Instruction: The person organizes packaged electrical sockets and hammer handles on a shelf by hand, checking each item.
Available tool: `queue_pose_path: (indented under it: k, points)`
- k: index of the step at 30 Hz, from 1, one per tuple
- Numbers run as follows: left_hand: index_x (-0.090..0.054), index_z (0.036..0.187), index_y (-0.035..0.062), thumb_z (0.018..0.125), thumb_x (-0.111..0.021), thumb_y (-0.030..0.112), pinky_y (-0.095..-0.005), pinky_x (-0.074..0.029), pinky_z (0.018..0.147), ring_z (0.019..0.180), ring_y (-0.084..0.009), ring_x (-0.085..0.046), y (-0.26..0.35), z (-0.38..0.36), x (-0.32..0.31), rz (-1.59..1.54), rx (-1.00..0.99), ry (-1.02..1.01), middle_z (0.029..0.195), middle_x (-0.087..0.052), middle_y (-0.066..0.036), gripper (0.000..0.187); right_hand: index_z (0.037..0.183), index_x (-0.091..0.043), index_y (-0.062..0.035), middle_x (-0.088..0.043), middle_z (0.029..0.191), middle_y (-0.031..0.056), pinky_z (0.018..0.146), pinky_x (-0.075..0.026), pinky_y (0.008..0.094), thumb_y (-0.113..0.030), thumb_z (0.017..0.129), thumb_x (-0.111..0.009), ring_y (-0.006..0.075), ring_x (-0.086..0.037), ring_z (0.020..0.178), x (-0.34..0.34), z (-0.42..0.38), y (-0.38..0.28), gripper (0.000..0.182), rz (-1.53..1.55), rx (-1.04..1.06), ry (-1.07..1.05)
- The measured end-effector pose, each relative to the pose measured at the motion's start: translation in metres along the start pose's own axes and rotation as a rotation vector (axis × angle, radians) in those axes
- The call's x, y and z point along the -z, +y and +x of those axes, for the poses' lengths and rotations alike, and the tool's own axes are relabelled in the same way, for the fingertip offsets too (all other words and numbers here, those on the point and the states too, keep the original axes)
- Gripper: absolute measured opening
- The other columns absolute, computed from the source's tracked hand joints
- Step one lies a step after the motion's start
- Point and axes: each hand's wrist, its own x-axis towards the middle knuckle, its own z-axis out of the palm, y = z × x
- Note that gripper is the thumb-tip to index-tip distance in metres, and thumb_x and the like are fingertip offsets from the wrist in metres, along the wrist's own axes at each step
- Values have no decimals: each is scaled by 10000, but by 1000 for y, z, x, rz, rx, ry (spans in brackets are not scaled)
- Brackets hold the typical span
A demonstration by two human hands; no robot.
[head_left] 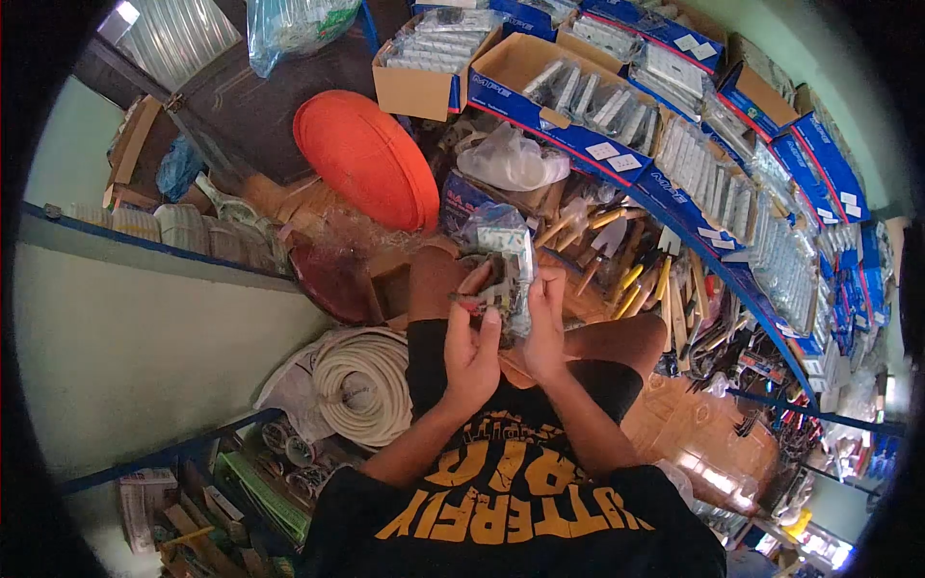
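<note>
My left hand [472, 361] is closed around an electrical switch plate [497, 289], its back and dark inner parts turned toward me. My right hand [545, 328] grips the right side of the same piece, where clear plastic wrapping [521, 265] covers a white panel. Both hands are close together above my lap. A bit of red shows by the left fingertips; the exact kind of part there is too small to make out.
Shelves of blue boxes [568, 130] with wrapped plates curve along the right. Several wooden-handled tools [636, 275] lie below them. An orange round tub [366, 159] stands ahead, and coiled white hose [361, 385] sits to my left.
</note>
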Motion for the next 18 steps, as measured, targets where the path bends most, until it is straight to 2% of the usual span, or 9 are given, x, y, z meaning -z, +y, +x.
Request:
queue_pose_path:
  k: [1, 2, 4, 8, 10, 12, 14, 16, 18]
  points:
    - [-435, 1367, -17, 1027, -431, 109, -288, -376, 996, 1188, -134, -463, -4, -4, -3, -210, 74, 66, 1345, -479, -85, 363, 1133, -434, -65, -428, 1020, 11, 884, -343, 262, -261, 1049, -390, 99, -391, 947, -1, 0, -2, 218, -72, 39, 14]
    - [-435, 1367, -17, 1027, -431, 109, -288, -376, 996, 1188, -134, -463, -7, -7, -5, -210, 75, 68, 1345, -479, -85, 363, 1155, -440, -55, -437, 1040, 15, 895, -343, 265, -265, 1049, -390, 104, -395, 961, -2, 1, -2, 241, -143, 78, 26]
    - [-457, 1350, 1, 1038, -430, 116, -263, -409, 924, 1092, -100, -492, -8, -12, -7, -342, 199, 127, 1261, -518, -39, 334, 1171, -449, -43, -453, 1055, 25, 903, -348, 268, -270, 1052, -386, 110, -407, 977, -2, 3, -1, 264, -193, 121, 42]
    - [-500, 1247, -15, 1037, -439, 135, -260, -389, 959, 1089, -87, -484, -1, -7, 8, -294, 312, 126, 1196, -546, -40, 266, 1172, -494, -11, -512, 1028, 39, 877, -392, 281, -268, 1054, -390, 133, -468, 956, -3, 5, -5, 301, -409, 242, 122]
    - [-513, 1247, -16, 1038, -452, 157, -249, -421, 909, 1017, -82, -526, -6, 6, 22, -282, 401, 237, 1117, -583, -39, 278, 1148, -514, -1, -529, 982, 45, 847, -408, 282, -258, 1053, -395, 132, -482, 916, -3, 4, -11, 299, -415, 193, 97]
    - [-535, 1233, -20, 1027, -488, 172, -235, -439, 860, 987, -75, -543, -2, 19, 28, -444, 436, 261, 1105, -601, -32, 285, 1124, -534, 10, -547, 936, 51, 817, -424, 283, -249, 1052, -400, 131, -497, 876, 0, 4, -11, 301, -418, 150, 71]
    - [-523, 1235, 10, 1021, -499, 152, -288, -441, 898, 1059, -101, -532, 9, 30, 33, -538, 345, 156, 1166, -574, -24, 258, 1105, -557, 19, -560, 880, 59, 777, -438, 285, -235, 1049, -410, 123, -502, 833, 5, 3, -6, 298, -581, 184, 16]
    - [-554, 1199, 2, 1008, -521, 134, -286, -459, 895, 1044, -111, -567, 5, 36, 44, -466, 281, 134, 1162, -606, -42, 234, 1108, -562, 19, -568, 880, 72, 774, -440, 285, -230, 1047, -417, 126, -507, 832, 3, 0, -11, 295, -571, 159, -27]
    - [-589, 1190, -23, 982, -575, 130, -237, -462, 812, 890, -77, -584, -3, 40, 53, -367, 314, 104, 1018, -649, -15, 258, 1110, -567, 19, -575, 880, 86, 770, -442, 286, -226, 1045, -424, 128, -511, 831, 1, -2, -16, 291, -561, 133, -66]
